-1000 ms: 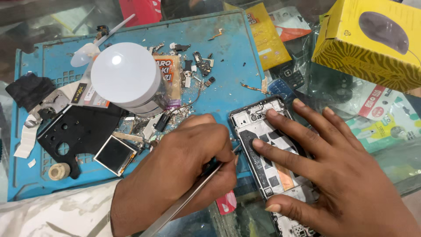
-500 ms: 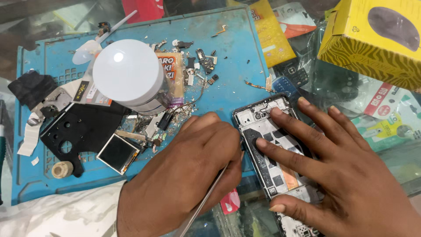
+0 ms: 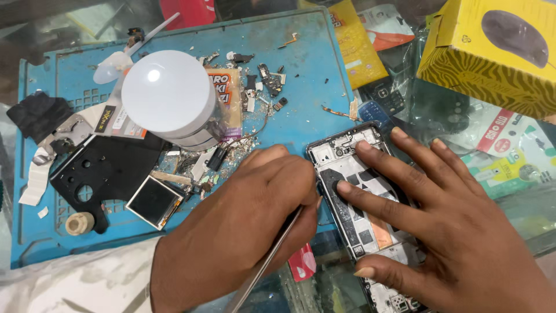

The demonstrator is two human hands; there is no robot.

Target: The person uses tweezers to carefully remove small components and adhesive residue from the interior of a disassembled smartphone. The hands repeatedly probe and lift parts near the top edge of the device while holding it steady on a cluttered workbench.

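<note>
The left hand (image 3: 243, 226) is closed around a slim metal tool (image 3: 263, 266), the shaft running out from under the knuckles toward the lower edge of the view; the working tip is hidden behind the hand where it meets the opened phone (image 3: 362, 200). The right hand (image 3: 457, 232) is spread flat with its fingers extended and gripping nothing, pressing down on the phone: two fingertips rest on the exposed interior, the thumb lies along the lower edge of the frame. The phone lies with its back removed, tilted diagonally, its upper end on the right edge of the blue work mat (image 3: 301, 52) and its lower end extending past the mat over the glass surface (image 3: 521, 214). On the mat, to the left of the left hand, lies a small square display module (image 3: 155, 202), just beside a black plastic cover (image 3: 98, 171) with round cut-outs. Behind these stands a white round lamp (image 3: 171, 95), with small loose parts and screws (image 3: 263, 78) scattered near it. A small tape roll (image 3: 79, 222) sits near the left front corner of the mat. A yellow box (image 3: 492, 52) stands at the upper right, well apart from the hands.
</note>
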